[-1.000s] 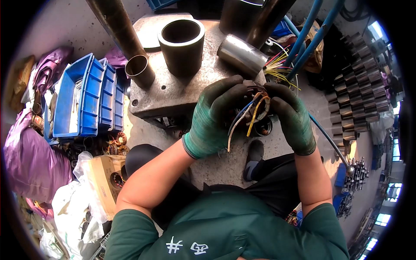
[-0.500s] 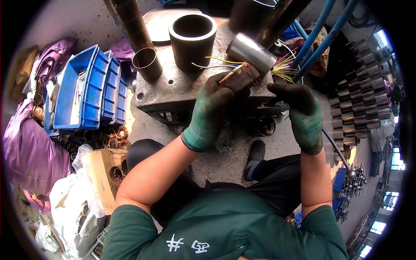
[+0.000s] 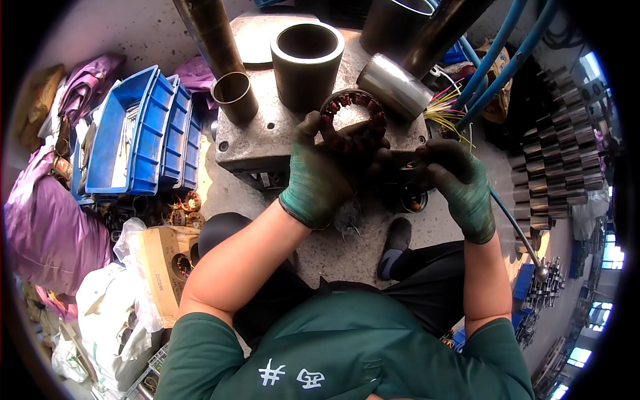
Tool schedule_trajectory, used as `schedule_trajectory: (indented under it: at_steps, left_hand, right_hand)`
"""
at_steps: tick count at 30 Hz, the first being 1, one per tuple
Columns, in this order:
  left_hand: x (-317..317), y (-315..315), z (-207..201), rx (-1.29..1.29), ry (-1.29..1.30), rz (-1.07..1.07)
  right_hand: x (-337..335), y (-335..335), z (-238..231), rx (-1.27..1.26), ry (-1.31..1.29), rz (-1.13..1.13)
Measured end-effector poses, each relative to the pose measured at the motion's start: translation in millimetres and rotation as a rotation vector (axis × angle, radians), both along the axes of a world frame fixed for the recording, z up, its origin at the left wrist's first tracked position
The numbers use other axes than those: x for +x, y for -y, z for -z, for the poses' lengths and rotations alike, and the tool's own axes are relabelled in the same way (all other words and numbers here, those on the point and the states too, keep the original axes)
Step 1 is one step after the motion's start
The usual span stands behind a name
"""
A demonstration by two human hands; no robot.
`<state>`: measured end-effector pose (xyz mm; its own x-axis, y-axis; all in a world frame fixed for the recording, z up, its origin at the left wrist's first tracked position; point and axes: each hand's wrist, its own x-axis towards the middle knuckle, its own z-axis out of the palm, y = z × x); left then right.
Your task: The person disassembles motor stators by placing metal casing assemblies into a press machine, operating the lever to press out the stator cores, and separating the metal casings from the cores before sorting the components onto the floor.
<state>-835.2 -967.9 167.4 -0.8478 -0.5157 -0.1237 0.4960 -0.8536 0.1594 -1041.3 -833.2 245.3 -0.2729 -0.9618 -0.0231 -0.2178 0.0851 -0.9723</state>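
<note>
One worn grey metal block fronts us: by its near-right corner our green-gloved right hand hangs, fingers parted; over its near edge our green-gloved left hand clasps a dark, red-wound ring. Probably we're inspecting it; turning it needs steady fingers.

Head cam is the left fisheye of a side-by-side pair, looking steeply down over the wearer's green shirt at the bottom edge. Work sits close in: left hand and right hand near mid-frame, metal block just past them toward the top. View upright, unmirrored, very wide; straight edges bow toward the dark rim, windows squeezed in at far right
</note>
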Motion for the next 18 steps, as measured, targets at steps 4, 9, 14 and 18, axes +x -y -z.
schedule_trajectory:
  at_steps: [4, 9, 14, 18]
  left_hand:
    - [-5.0, -8.7, -3.3, -0.058, -0.095, 0.021]
    - [-2.1, -7.1, 6.1, -0.807, 0.294, -0.120]
    - [-6.0, -17.6, 1.7, -0.896, 0.392, -0.247]
    - [-11.4, -23.9, -2.1, -0.975, 0.404, -0.293]
  right_hand:
    - [-0.8, -1.9, -1.1, 0.041, -0.075, -0.010]
    - [-9.5, -1.7, 4.7, -0.027, -0.210, -0.070]
    - [-11.9, -2.1, 4.0, 0.088, -0.110, -0.067]
    - [-2.3, -0.3, -4.1, 0.125, 0.068, -0.027]
